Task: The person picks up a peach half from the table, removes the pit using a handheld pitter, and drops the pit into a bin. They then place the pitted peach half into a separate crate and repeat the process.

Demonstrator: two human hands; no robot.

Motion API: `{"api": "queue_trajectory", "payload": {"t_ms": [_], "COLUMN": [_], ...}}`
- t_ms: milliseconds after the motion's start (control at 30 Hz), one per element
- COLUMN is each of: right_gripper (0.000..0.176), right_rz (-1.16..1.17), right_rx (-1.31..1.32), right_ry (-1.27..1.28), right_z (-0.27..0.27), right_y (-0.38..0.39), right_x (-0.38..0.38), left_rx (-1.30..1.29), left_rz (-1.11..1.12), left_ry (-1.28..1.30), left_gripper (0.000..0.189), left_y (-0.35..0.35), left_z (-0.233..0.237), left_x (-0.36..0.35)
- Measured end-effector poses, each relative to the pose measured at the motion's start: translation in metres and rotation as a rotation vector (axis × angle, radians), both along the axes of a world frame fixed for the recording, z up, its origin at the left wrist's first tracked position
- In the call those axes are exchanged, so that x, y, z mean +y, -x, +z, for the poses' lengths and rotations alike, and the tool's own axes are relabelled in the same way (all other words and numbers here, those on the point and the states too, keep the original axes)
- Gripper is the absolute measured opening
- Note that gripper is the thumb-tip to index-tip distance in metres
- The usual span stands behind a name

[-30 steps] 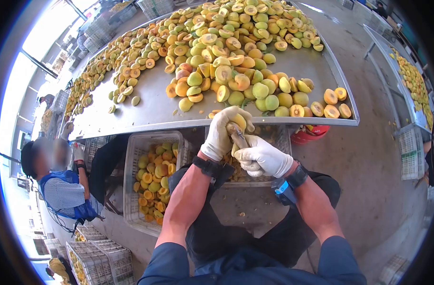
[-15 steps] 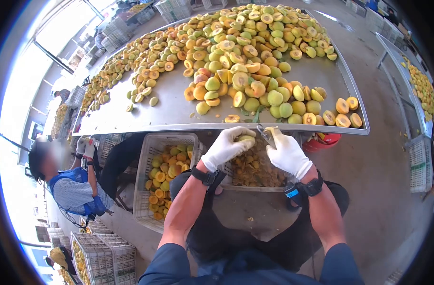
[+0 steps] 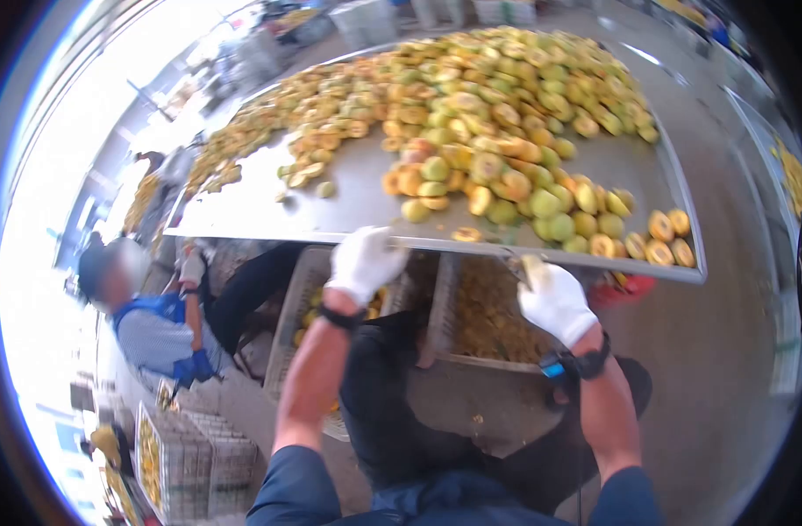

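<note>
My left hand (image 3: 364, 267), in a white glove, is raised over the crate of cut peaches (image 3: 286, 351) at the table's front edge. Motion smears its fingers, and whether they hold anything is not visible. My right hand (image 3: 554, 302), also gloved, is closed around a small metal hand tool (image 3: 513, 260), whose blurred tip points up and left. Below and left of this hand, a second crate (image 3: 445, 307) holds brownish-yellow scraps. Halved peaches (image 3: 545, 206), yellow inside with several dark pit hollows showing, are heaped on the metal table (image 3: 348, 209) in front of me.
At the left sits a person in a blue vest (image 3: 155, 329). Stacked crates (image 3: 186, 465) stand at the lower left. A red container (image 3: 624, 287) is under the table's right corner. Another table with fruit (image 3: 791, 175) is at the far right.
My left hand, which held a green peach half, has moved left from above the scraps to above the peach crate. My right hand keeps the tool. The view has shifted and blurred.
</note>
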State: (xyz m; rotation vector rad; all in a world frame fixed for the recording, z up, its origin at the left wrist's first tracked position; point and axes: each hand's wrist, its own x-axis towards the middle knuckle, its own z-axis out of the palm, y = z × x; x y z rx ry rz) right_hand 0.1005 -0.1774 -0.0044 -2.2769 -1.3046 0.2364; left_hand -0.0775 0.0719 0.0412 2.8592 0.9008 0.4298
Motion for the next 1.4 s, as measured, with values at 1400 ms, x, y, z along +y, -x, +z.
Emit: {"api": "queue_trajectory", "payload": {"t_ms": [1400], "right_gripper": [0.032], "right_rz": [-0.062], "right_rx": [0.681], "right_ry": [-0.102], "right_z": [0.03], "right_y": [0.072], "right_x": [0.043], "left_rx": [-0.884], "left_rz": [-0.084], "left_ry": [1.505], "left_gripper": [0.027], "left_y": [-0.042], "left_z": [-0.048], "left_x": [0.002]}}
